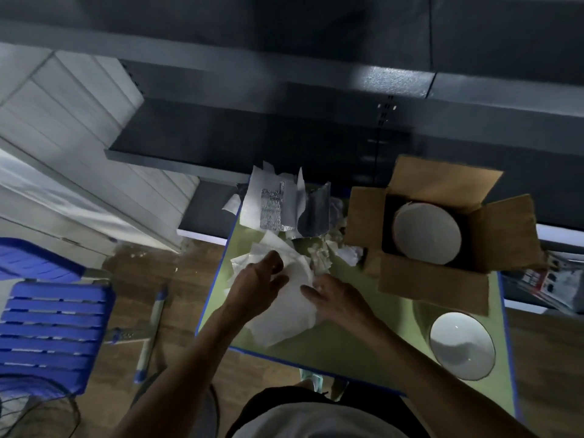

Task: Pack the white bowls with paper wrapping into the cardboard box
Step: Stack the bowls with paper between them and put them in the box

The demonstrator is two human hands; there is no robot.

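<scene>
Left hand [260,279] lies on a white paper sheet [284,314] at the middle of the surface [347,349], its fingers curled and pinching the sheet's far part. Right hand [335,298] rests just beside it on the right edge of the same sheet, fingers extended and loosely spread, pressing the paper down; whether it grips a fold cannot be told. The sheet is crumpled and spreads toward the near edge of the green, blue-rimmed surface. Farther from the hands lies a loose heap of paper wrapping [278,203], white and grey pieces mixed, some printed, reaching the far edge; small crumpled scraps [322,254] lie between the heap and the box. The cardboard box [433,279] stands at the far right of the surface with all four flaps open. Inside it sits one white bowl [426,233], uncovered and apparently upside down. A second white bowl [461,346] stands upright at the near right, on the surface, apart from the box and unwrapped. Left of the surface, on the wooden floor [189,311], stands a blue plastic chair [53,324]. Dark shelving [284,121] runs along the far side.
</scene>
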